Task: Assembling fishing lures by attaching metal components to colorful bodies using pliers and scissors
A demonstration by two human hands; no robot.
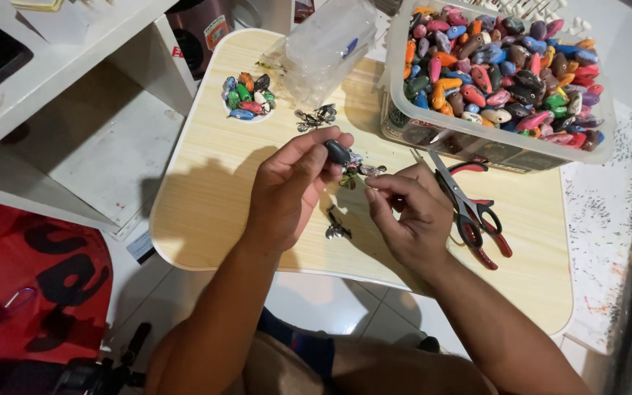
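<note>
My left hand (287, 186) pinches a small dark oval bead-like piece (337, 152) between thumb and fingers above a light wooden lap table (206, 190). My right hand (411, 212) pinches a small silvery metal fitting (369, 170) that meets the dark piece. Both hands hover close together over the middle of the table. A loose metal clasp (336, 228) lies on the wood just below them. More metal clasps (316, 117) lie farther back.
A clear plastic tub (433, 135) heaped with colourful oval pieces (502, 69) stands at the back right. Red-handled scissors (473, 212) lie right of my right hand. A small dish of coloured pieces (248, 96) and an empty clear container (327, 44) sit at the back. White shelving (74, 110) stands left.
</note>
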